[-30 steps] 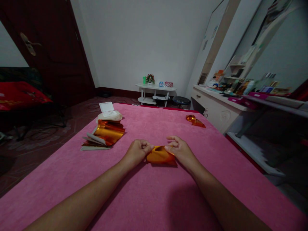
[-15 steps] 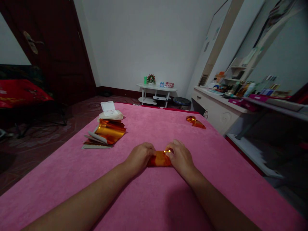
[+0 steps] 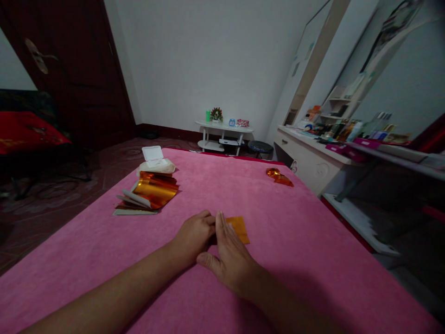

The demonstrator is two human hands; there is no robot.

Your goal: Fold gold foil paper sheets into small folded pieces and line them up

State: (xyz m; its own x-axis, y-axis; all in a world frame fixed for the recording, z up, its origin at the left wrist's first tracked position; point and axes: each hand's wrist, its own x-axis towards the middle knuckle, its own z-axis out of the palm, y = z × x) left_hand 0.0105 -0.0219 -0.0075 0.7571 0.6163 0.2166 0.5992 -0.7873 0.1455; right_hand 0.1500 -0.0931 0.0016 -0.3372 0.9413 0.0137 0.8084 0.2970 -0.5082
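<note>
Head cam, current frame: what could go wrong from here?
1. The right hand covers part of the orange sheet, so a skewed edge could go unseen.
2. The left hand sits right beside it; the hands might get in each other's way.
3. The sheet lies on soft-looking pink cloth, which may give under pressure and leave creases uneven.
</note>
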